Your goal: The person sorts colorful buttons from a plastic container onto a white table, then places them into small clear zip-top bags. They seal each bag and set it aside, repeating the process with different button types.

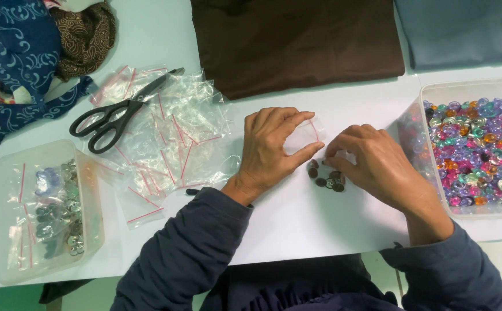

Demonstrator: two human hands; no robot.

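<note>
At the far left a clear plastic tub (92, 219) holds filled zip bags, and black-handled scissors (116, 112) lie on a heap of empty clear zip bags with red seal strips (170, 135). The left hand (271, 147) pinches a small clear plastic zip bag with a red strip (304, 135) between thumb and fingers, closed on it just above the white table (297, 224). The bag looks thin, limp and slippery, so it seems best held at its mouth edges. Just below lies a little pile of dark round buttons (327, 177); they appear light, hard and apt to roll. The right hand (377, 167) curls over them, fingertips drawn together, whether on a button I cannot tell. At the far right stands a clear tub of coloured buttons (435, 92)
</note>
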